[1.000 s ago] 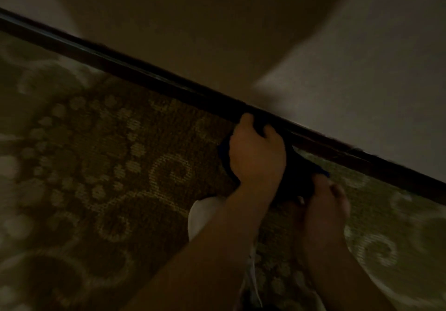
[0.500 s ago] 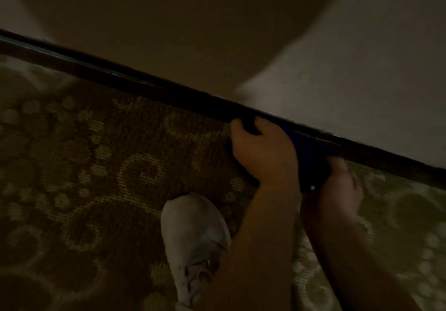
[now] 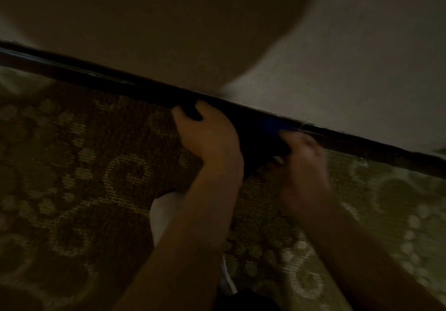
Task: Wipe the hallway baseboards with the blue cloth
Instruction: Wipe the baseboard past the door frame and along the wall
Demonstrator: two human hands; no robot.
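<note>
Baseboard [image 3: 96,75] runs upper-left to lower-right along carpet [image 3: 84,166]. Blue cloth [image 3: 265,127] pressed on it between left hand [image 3: 210,137] and right hand [image 3: 301,156]; fingers of both closed on cloth.

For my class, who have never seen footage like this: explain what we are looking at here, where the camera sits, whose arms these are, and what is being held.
There is no machine here. The single picture comes from a camera worn on a person's head, looking down, so the two bare arms are the wearer's own. The left hand and the right hand both grip a blue cloth and press it against the dark baseboard where the pale wall meets the patterned carpet. A white shoe peeks out beneath the left forearm. The light is dim and the right hand is blurred, so its fingers are hard to make out.
</note>
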